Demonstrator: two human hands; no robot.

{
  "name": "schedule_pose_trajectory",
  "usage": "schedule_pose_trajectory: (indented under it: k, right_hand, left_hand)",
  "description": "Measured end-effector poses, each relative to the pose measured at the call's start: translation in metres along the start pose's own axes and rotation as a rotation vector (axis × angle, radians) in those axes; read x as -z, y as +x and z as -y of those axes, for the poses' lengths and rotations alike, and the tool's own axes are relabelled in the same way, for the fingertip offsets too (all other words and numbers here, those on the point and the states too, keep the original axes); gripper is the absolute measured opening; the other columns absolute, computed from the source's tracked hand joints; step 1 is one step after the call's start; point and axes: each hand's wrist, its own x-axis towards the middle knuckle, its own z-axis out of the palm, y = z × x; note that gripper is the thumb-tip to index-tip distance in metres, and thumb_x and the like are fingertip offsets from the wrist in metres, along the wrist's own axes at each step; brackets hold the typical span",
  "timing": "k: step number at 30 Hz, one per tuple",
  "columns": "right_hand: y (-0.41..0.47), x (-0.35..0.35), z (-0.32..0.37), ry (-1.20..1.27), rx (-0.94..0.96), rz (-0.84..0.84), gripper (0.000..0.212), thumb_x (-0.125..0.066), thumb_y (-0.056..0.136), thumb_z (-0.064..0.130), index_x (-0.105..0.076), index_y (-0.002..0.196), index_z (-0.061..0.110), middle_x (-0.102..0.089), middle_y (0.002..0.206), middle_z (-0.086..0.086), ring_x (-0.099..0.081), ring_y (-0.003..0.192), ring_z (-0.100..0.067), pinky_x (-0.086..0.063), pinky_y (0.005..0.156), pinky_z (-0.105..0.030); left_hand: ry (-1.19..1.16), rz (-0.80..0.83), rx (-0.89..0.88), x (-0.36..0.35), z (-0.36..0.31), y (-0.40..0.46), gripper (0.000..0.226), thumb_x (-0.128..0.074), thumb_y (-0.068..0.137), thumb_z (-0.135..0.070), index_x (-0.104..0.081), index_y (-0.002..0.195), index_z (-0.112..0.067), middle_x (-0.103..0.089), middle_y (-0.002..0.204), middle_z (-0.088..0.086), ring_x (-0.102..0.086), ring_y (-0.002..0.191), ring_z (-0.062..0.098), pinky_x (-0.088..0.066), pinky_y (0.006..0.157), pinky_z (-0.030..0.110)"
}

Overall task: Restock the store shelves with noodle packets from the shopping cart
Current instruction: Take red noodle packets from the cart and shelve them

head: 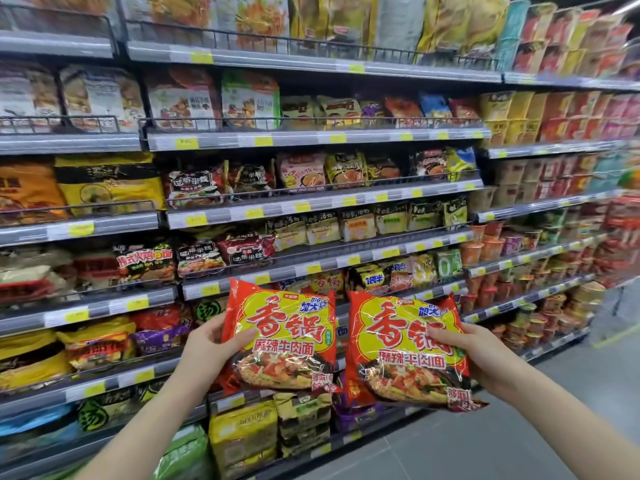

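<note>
Two identical red-and-yellow noodle packets up in front of the shelves, one per hand. The left hand [207,344] grips the left packet [282,336] by its left edge, thumb lying across the front, other fingers tucked behind where I can't see them. The right hand [474,355] does the mirror thing on the right packet [408,348]: fingers curled over the front near its right edge, clamped on. Both packets sit in the lower middle of the frame, tilted a bit, inner edges just beside each other with a thin gap, not overlapping as far as I can tell.

Behind them is the shelving unit [311,136], running from the left edge off toward the upper right, every tier stuffed with noodle bags. Each tier has a low wire rail along its front lip, plus a price strip with yellow tags [186,143]. Directly behind the held packets there's a tier with more red packets [325,282] of what looks like the same kind, mostly hidden, so I can't tell how much slack that row has. Lower down, yellow multipacks [242,434] sit near the floor.

Far right of the frame is cup noodles [485,244], stacked in rows. Open room is the grey floor [485,452] at lower right, running along the shelf base under the right forearm.
</note>
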Motion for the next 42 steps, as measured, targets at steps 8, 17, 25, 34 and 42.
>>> schedule_pose_trajectory:
  k: [8,17,25,34,42]
  right_hand:
    - [0.046,0.028,-0.002,0.031,0.001,-0.005,0.035,-0.073,0.075,0.019,-0.064,0.106,0.004,-0.075,0.092,-0.014,-0.073,0.078,-0.031,-0.054,0.074,-0.040]
    - [0.137,0.036,0.005,0.003,-0.032,0.017,0.077,-0.087,0.054,0.034,-0.058,0.119,0.006,-0.072,0.109,-0.011,-0.066,0.102,-0.034,-0.045,0.099,-0.055]
    - [0.235,0.031,0.045,-0.005,0.029,0.035,0.102,-0.086,0.056,0.037,-0.037,0.140,0.006,-0.058,0.131,-0.014,-0.056,0.118,-0.033,-0.038,0.105,-0.055]
    - [0.314,0.016,0.061,0.022,0.042,0.088,0.061,-0.078,0.073,0.026,-0.046,0.121,0.007,-0.060,0.104,-0.002,-0.056,0.102,-0.023,-0.030,0.108,-0.047]
    - [0.388,0.014,0.036,-0.055,-0.014,0.132,0.075,-0.090,0.051,0.039,-0.060,0.114,0.011,-0.070,0.105,-0.005,-0.063,0.101,-0.026,-0.043,0.098,-0.047]
  left_hand:
    - [0.000,0.023,0.015,-0.028,0.013,0.041,0.045,-0.080,0.064,-0.029,-0.066,0.106,-0.020,-0.074,0.097,0.005,-0.072,0.083,0.026,-0.058,0.066,0.039]
    - [0.004,0.024,0.008,-0.055,0.034,0.125,0.043,-0.079,0.064,-0.029,-0.067,0.103,-0.019,-0.075,0.094,-0.001,-0.071,0.083,0.022,-0.057,0.062,0.027]
    - [-0.034,-0.021,0.031,-0.058,0.039,0.216,0.067,-0.087,0.039,-0.053,-0.069,0.098,-0.026,-0.075,0.093,0.001,-0.071,0.083,0.024,-0.055,0.072,0.041]
    - [-0.067,-0.060,0.001,-0.053,0.054,0.279,0.087,-0.087,0.024,-0.061,-0.067,0.101,-0.025,-0.075,0.093,-0.002,-0.072,0.082,0.020,-0.057,0.067,0.036]
    - [-0.044,-0.080,-0.016,-0.052,0.094,0.314,0.071,-0.087,0.043,-0.053,-0.068,0.105,-0.024,-0.074,0.098,0.001,-0.070,0.089,0.024,-0.056,0.076,0.043]
